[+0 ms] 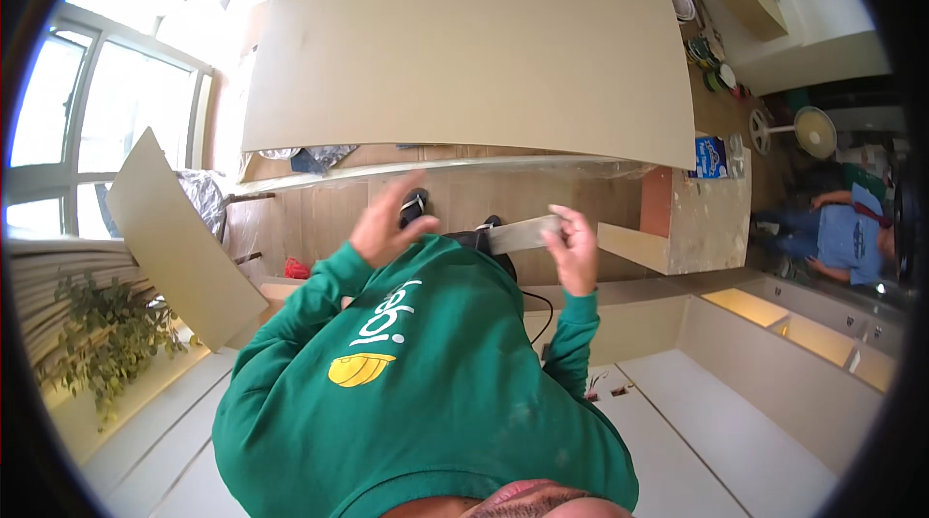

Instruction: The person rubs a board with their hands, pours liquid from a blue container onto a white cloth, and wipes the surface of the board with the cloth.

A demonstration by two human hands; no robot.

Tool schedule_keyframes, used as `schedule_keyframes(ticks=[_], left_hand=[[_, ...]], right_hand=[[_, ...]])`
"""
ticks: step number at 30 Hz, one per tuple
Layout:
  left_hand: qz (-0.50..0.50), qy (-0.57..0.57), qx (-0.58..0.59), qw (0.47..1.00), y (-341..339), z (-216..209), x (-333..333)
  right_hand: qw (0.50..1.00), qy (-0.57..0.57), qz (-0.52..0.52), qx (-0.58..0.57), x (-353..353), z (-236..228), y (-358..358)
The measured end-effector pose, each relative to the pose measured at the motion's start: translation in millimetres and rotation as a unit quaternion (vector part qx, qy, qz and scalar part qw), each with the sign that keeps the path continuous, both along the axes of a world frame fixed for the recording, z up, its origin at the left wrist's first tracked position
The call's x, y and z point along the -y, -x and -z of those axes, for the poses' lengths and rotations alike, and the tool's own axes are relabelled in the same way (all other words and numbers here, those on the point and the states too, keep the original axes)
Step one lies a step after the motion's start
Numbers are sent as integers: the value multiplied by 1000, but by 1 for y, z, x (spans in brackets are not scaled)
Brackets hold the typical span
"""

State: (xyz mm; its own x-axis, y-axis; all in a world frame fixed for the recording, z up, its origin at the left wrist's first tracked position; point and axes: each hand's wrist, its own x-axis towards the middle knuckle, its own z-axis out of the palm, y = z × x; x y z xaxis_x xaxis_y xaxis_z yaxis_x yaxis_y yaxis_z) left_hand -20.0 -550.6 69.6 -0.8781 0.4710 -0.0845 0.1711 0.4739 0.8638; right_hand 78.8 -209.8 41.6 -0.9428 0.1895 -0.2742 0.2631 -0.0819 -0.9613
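Large cream board (464,53). Lay flat across the far middle.

Cream panel (179,237). Stood tilted at left, beyond reach of either grip.

Pale box (711,218). Sat at right, with a blue packet (710,158) on its far end.

Left hand (385,226). Hung open over the near-middle floor, fingers spread, apparently empty; slightly blurred.

Right hand (578,255). Pinched, thumb against fingers, on the strip's right end.

Pale flat strip (523,234). Ran leftward from the pinch, near the dark trousers (469,239); contact there impossible to tell. Seemed thin, probably liable to flex when held by one end. Judged best steadied with a light pinch, flat face level, free end supported from the left.
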Motion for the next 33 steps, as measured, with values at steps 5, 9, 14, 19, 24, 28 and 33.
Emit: schedule_keyframes(ticks=[5,9,14,19,24,28,33], left_hand=[[151,-171,364,903,4,45,-58],[35,-371,616,694,7,50,-74],[49,-342,584,735,4,57,-67],[79,-271,580,764,32,77,-33],[-58,-380,555,738,73,104,47],[-91,-444,497,740,93,92,82],[-96,-472,475,737,100,87,83]], right_hand=[[999,32,10,-10,98,-19,28],[978,-90,47,-180,148,-19,38],[976,21,147,-161,180,-10,43],[974,-46,176,-131,170,-13,60],[798,-553,175,-166,98,6,98],[713,-682,121,-110,86,19,118],[737,-657,37,-156,192,41,121]])
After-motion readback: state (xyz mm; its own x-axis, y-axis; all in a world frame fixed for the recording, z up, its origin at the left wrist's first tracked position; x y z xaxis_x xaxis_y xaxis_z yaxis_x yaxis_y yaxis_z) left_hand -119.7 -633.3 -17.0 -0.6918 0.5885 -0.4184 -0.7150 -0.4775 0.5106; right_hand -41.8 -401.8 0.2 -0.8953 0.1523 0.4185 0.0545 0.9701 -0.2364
